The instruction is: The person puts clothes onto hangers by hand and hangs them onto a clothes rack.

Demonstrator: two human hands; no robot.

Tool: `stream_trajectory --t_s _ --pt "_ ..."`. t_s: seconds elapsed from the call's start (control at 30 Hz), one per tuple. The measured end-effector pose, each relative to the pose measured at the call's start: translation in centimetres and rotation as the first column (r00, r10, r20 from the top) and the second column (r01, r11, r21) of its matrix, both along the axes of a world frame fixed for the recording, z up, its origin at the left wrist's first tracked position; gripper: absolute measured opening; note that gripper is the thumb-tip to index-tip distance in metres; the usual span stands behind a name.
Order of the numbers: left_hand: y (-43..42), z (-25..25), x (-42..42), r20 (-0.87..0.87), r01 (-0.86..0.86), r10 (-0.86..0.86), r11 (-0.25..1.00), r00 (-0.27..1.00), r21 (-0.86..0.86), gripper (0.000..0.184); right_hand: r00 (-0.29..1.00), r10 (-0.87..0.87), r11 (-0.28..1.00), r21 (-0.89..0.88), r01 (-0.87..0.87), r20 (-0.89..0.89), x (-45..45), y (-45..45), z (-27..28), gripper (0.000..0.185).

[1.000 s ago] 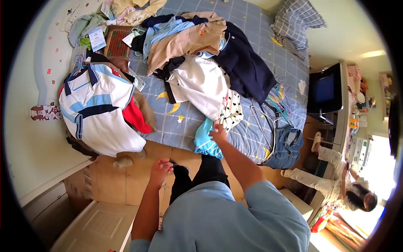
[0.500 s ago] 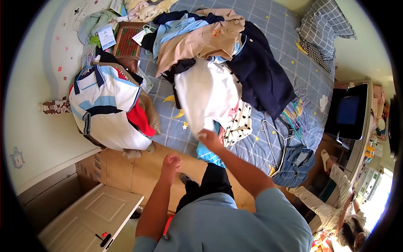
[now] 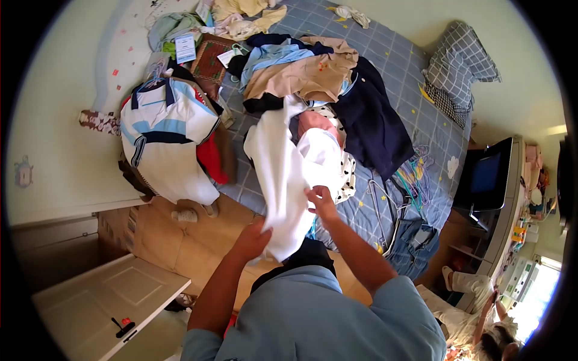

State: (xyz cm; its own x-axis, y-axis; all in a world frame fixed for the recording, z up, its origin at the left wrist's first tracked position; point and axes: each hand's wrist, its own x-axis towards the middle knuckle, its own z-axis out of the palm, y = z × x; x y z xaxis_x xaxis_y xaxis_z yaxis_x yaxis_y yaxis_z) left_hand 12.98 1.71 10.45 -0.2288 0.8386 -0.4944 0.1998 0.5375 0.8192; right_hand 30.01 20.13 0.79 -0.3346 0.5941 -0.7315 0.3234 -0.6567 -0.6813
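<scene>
A white garment (image 3: pixel 274 174) hangs from my hands, its far end lying on the clothes on the bed. Its exact kind is hard to make out. Near my body, my left hand (image 3: pixel 253 239) is closed on one edge of the cloth. My right hand (image 3: pixel 321 201) pinches the opposite edge, a little farther forward. Beyond and beside the white cloth lie a pink piece (image 3: pixel 318 122) and a white cloth with black spots (image 3: pixel 347 174). Dark navy clothing (image 3: pixel 376 120) spreads to the right, and a tan garment (image 3: pixel 301 78) lies behind.
To the left, a white and blue polo shirt (image 3: pixel 168 114) drapes with other clothes near the wall. Hangers (image 3: pixel 415 174) and jeans (image 3: pixel 412 243) lie at the bed's right side. Another person (image 3: pixel 475 313) sits at the lower right. A white door (image 3: pixel 111 301) stands at lower left.
The white garment has been lifted and pulled toward me, baring the pink piece. My left hand has taken hold of it. My right hand has shifted slightly right.
</scene>
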Motion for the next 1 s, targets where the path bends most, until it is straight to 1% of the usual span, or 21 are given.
stream_trajectory --t_s 0.03,0.1,0.13,0.2,0.27,0.3,0.33,0.37,0.4,0.43,0.47,0.5,0.53,0.6,0.63,0.67,0.73,0.77,0.87,0.97,1.0 --pt "-1.0 0.9 0.7 -0.043 0.125 -0.126 0.992 0.991 -0.027 0.036 0.999 -0.011 0.970 -0.242 0.001 -0.037 -0.6 0.6 -0.5 0.081" --pt "-2.4 2.2 2.7 -0.153 0.298 -0.299 0.954 0.942 -0.035 0.037 0.987 0.009 0.944 -0.324 -0.062 -0.163 -2.0 -0.4 -0.7 0.074" --pt "-3.2 2.6 3.6 -0.206 0.374 -0.376 0.926 0.903 -0.049 0.038 0.965 0.046 0.952 -0.281 -0.121 -0.259 -2.7 -1.3 -1.2 0.071" --pt "-5.1 2.3 5.0 -0.256 0.385 -0.389 0.920 0.885 -0.070 0.039 0.891 0.126 0.956 -0.187 -0.227 -0.435 -4.0 -3.9 -1.7 0.063" --pt "-7.1 2.4 5.7 -0.284 0.377 -0.378 0.924 0.881 -0.061 0.039 0.905 0.159 0.950 -0.188 -0.249 -0.395 -4.7 -5.9 -0.9 0.052" --pt "-8.2 2.5 5.9 -0.254 0.334 -0.333 0.942 0.908 -0.040 0.039 0.910 0.175 0.948 -0.187 -0.259 -0.375 -5.2 -6.7 0.1 0.047" --pt "-9.4 2.3 6.2 -0.223 0.289 -0.286 0.957 0.932 -0.019 0.039 0.943 0.129 0.956 -0.215 -0.200 -0.307 -5.7 -7.4 1.1 0.045" --pt "-10.8 2.0 6.5 -0.190 0.243 -0.238 0.970 0.952 0.001 0.040 0.926 0.075 0.957 -0.234 -0.171 -0.369 -5.7 -7.8 1.8 0.044" --pt "-12.5 0.9 6.8 -0.215 0.211 -0.190 0.974 0.958 0.080 0.041 0.917 0.061 0.965 -0.212 -0.155 -0.393 -5.7 -8.4 3.2 0.043" --pt "-13.7 1.6 7.2 -0.069 0.098 -0.090 0.988 0.994 0.117 0.042 0.907 0.049 0.972 -0.190 -0.141 -0.418 -5.7 -9.0 5.3 0.042" --pt "-15.0 2.6 7.5 0.082 -0.019 0.008 0.990 0.997 0.139 0.043 0.894 0.075 0.969 -0.181 -0.171 -0.442 -5.2 -9.6 7.9 0.040" --pt "-16.2 3.3 7.8 0.232 -0.136 0.099 0.979 0.968 0.149 0.044 0.849 0.063 0.972 -0.159 -0.171 -0.525 -4.8 -10.1 8.4 0.039" --pt "-18.3 0.3 7.7 0.193 -0.185 0.155 0.972 0.969 0.148 0.047 0.831 0.098 0.977 -0.107 -0.186 -0.547 -4.3 -10.8 10.7 0.039" --pt "-21.7 -5.0 6.7 0.035 -0.336 0.335 0.923 0.941 0.190 0.049 0.791 0.155 0.981 -0.001 -0.194 -0.592 -2.7 -12.8 15.3 0.039" --pt "-23.1 -7.2 5.7 -0.023 -0.419 0.436 0.878 0.900 0.231 0.050 0.766 0.181 0.981 0.054 -0.188 -0.617 -1.9 -13.6 16.7 0.040" --pt "-24.5 -9.4 4.7 -0.077 -0.494 0.531 0.825 0.844 0.274 0.052 0.767 0.203 0.973 0.037 -0.229 -0.609 -1.0 -13.9 17.9 0.040" --pt "-25.7 -10.8 1.6 -0.023 -0.705 0.757 0.619 0.653 0.347 0.059 0.686 0.244 0.965 0.103 -0.240 -0.686 1.1 -15.1 21.4 0.046" --pt "-25.7 -10.6 0.4 0.062 -0.812 0.851 0.472 0.521 0.344 0.063 0.660 0.239 0.968 0.123 -0.217 -0.712 2.3 -15.9 23.4 0.048" --pt "-25.1 -4.8 -1.7 0.351 -0.845 0.788 0.371 0.506 0.384 0.068 0.583 0.279 0.958 0.180 -0.223 -0.763 5.9 -17.2 27.0 0.058" --pt "-23.4 -0.4 -1.6 0.585 -0.840 0.605 0.437 0.540 0.323 0.069 0.538 0.298 0.953 0.218 -0.209 -0.789 9.4 -18.5 28.5 0.061" --pt "-22.8 -0.9 -1.1 0.704 -0.894 0.564 0.375 0.431 0.247 0.063 0.561 0.275 0.961 0.198 -0.195 -0.781 10.6 -18.9 28.7 0.058"
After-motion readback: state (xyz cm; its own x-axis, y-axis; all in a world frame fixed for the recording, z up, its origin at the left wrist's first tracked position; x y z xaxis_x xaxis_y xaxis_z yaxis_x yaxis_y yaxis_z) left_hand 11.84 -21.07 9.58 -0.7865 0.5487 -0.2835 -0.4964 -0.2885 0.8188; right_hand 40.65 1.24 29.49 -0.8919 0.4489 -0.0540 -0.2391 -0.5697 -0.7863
